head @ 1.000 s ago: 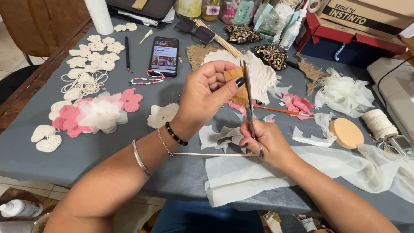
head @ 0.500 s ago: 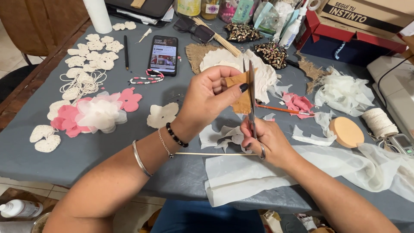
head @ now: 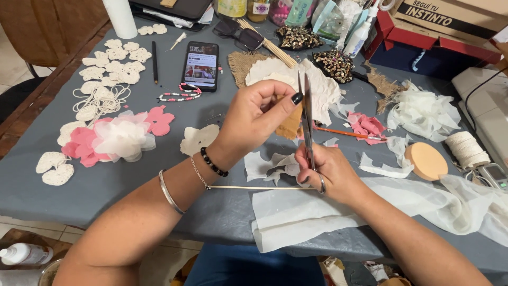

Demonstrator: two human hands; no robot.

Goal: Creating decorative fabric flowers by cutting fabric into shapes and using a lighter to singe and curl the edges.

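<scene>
Your right hand (head: 330,172) grips shiny metal scissors (head: 307,114); your left hand (head: 254,119) pinches a coarse tan burlap scrap (head: 292,124). The table (head: 132,185) wears matt grey cloth. Sheer white fabric (head: 317,212) looks thin and soft. A thin wooden stick (head: 254,187) looks smooth. The phone (head: 201,66) is glossy. Your bangle (head: 169,193) is polished metal. The crochet flowers (head: 114,66) look rough, and the twine spool (head: 466,149) fibrous.

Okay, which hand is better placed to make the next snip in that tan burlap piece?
Right, probably. The right hand holds the scissors, blades pointing up beside the burlap piece. The left hand is pinching that piece, so it looks occupied steadying it.
</scene>
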